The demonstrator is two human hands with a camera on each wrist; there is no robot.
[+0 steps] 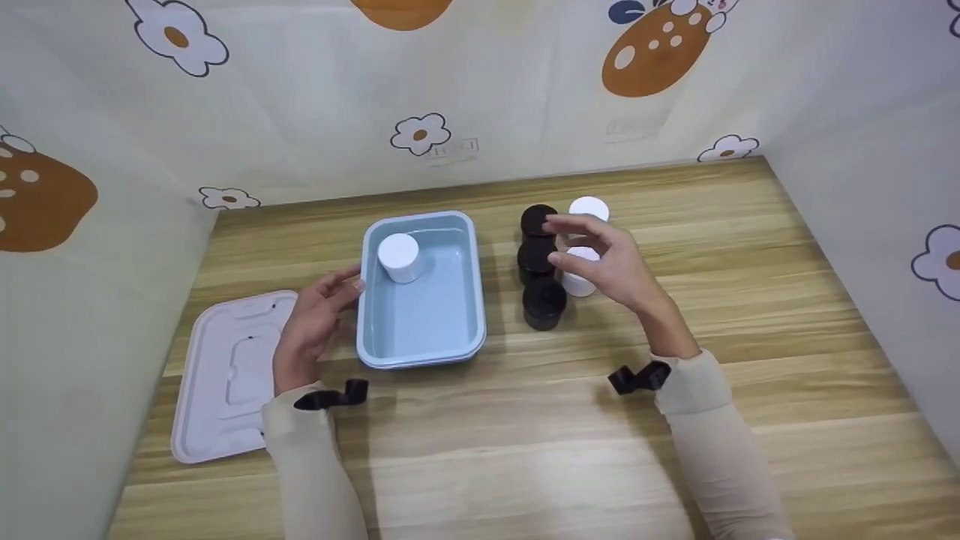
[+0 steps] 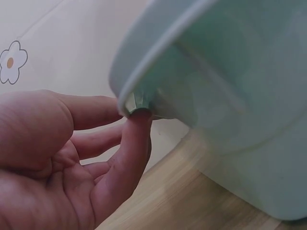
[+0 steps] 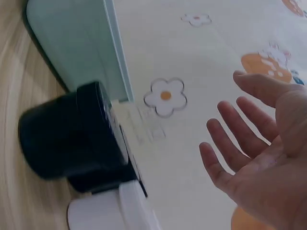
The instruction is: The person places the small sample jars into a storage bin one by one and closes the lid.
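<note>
A light blue plastic box [image 1: 481, 307] stands left of centre on the table. One white lidded jar [image 1: 400, 259] is inside it, near the far left corner. At the box's left rim my left hand [image 1: 309, 326] pinches the edge; the left wrist view shows a fingertip curled under the rim [image 2: 158, 45]. My right hand [image 1: 619, 266] hovers over a group of jars, fingers spread and holding nothing. Below it are three black jars [image 1: 544, 306] in a column, with two white jars [image 1: 579, 283] beside them, partly hidden by the hand. A black jar [image 3: 62, 136] also shows in the right wrist view.
A pale, flat lid [image 1: 206, 382] lies at the left of the table, partly under my left forearm. Patterned sheets [image 1: 510, 112] rise behind and at both sides of the wooden table [image 1: 525, 450].
</note>
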